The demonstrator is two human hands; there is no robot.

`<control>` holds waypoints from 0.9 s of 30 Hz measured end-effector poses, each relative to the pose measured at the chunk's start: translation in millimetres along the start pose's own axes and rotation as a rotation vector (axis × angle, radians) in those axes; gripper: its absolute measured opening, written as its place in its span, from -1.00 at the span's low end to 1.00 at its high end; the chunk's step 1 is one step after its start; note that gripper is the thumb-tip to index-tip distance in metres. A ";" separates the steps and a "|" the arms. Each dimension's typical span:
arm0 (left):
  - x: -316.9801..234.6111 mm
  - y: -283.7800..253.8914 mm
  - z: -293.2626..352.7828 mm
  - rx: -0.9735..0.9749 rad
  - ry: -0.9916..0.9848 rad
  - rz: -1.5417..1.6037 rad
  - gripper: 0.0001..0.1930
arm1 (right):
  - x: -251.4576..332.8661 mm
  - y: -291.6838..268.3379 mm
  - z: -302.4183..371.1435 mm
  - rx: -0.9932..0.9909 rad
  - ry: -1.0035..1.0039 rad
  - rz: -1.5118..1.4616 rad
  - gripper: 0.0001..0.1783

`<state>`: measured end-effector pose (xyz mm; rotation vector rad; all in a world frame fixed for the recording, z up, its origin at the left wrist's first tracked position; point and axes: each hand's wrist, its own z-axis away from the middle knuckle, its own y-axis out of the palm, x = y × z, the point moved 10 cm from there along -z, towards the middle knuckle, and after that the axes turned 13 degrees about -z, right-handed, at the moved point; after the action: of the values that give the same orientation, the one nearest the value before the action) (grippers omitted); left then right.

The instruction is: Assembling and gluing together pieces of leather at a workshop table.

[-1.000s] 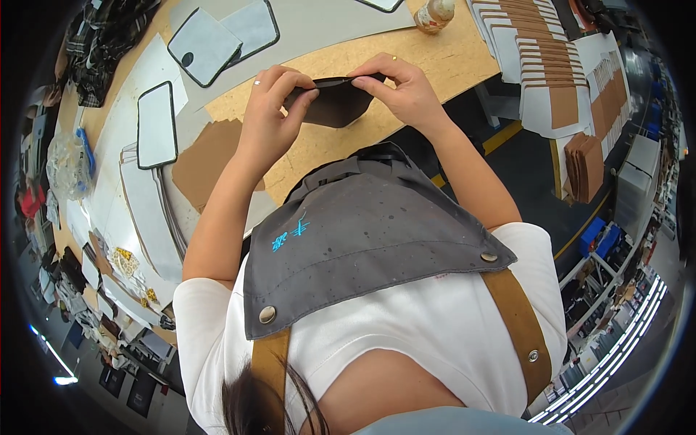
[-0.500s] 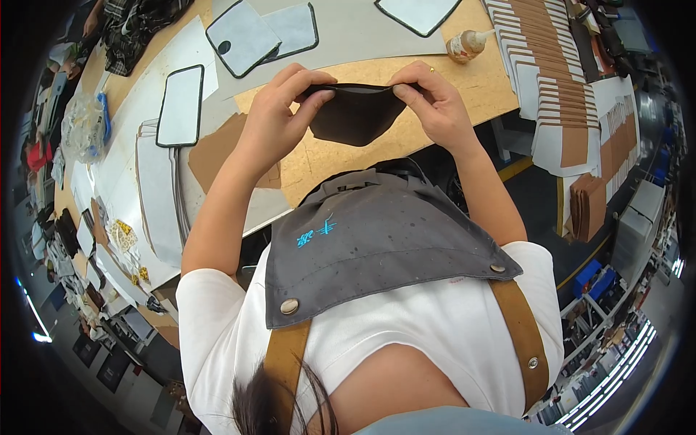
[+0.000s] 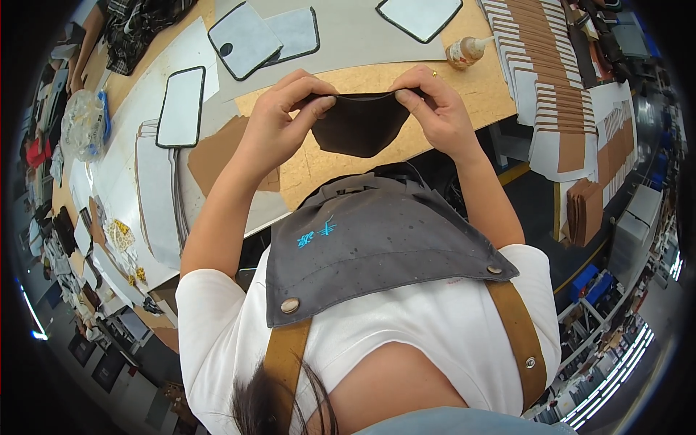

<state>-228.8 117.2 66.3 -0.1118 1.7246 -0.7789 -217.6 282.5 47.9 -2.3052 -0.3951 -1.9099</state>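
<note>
The left hand [image 3: 279, 119] pinches, thumb to fingers, one top corner of the black piece [image 3: 361, 129] hanging over the surface [image 3: 475, 101], and the right hand [image 3: 438, 112] pinches the other, seemingly to keep the edge spread.

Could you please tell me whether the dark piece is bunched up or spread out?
Spread out: the left hand and right hand pinch the dark piece at its upper corners, and its broad face shows between them.
</note>
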 end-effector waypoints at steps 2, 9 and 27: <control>-1.8 -1.2 -0.5 -0.007 -0.009 0.032 -0.91 | 3.3 0.3 0.2 0.005 -0.022 0.019 -0.93; -6.2 -2.6 -1.2 0.032 -0.031 0.004 -0.91 | 30.0 9.0 -2.6 -0.028 -0.161 0.310 -0.91; -31.0 -0.9 -22.7 0.290 0.215 0.213 -0.87 | 52.6 29.6 -13.6 0.234 -0.198 0.009 -0.90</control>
<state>-239.6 140.7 94.8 0.3598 1.7685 -0.8964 -213.4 257.0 104.2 -2.3384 -0.5931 -1.5414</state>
